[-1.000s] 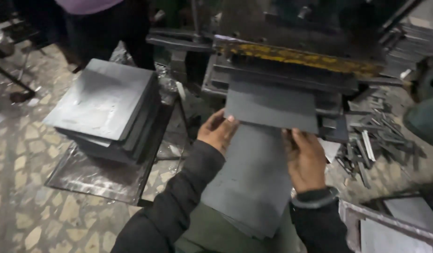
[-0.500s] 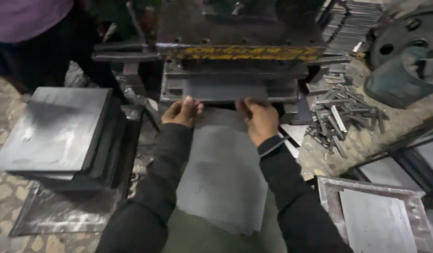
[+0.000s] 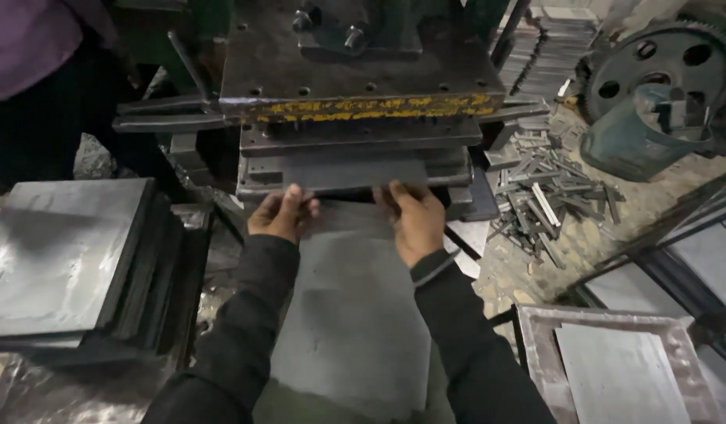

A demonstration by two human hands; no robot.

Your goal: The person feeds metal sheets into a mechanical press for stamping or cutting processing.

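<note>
Single head camera looks steeply down, close, probably slightly forward, at the press (image 3: 355, 118)
</note>
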